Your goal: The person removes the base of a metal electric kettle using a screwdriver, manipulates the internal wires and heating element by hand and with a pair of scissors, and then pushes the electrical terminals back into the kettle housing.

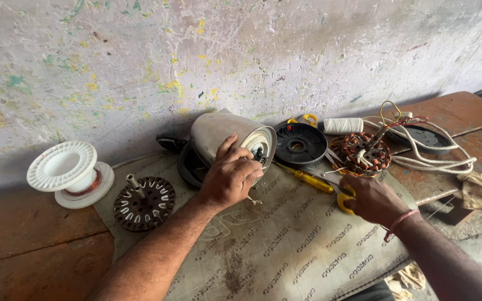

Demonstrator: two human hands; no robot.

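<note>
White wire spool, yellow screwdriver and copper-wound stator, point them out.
White wire spool (62, 165): head view, on its top flange.
Yellow screwdriver (313, 181): head view, on its handle.
Copper-wound stator (364, 151): head view, on its windings.

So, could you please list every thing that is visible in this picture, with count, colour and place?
beige rounded motor housing: one, beige, centre, lying on its side
white plastic wire spool: one, white with copper wire, left on the bench
dark slotted metal core disc: one, dark grey, on the sack, left of centre
black round plastic cover: one, black, right of the housing
copper-wound stator: one, copper and dark, right
yellow-handled screwdriver: one, yellow, on the sack
white thread roll: one, white, by the wall
printed grey woven sack: one, grey, covering the bench
left hand: on the housing
right hand: gripping yellow-handled scissors
</note>
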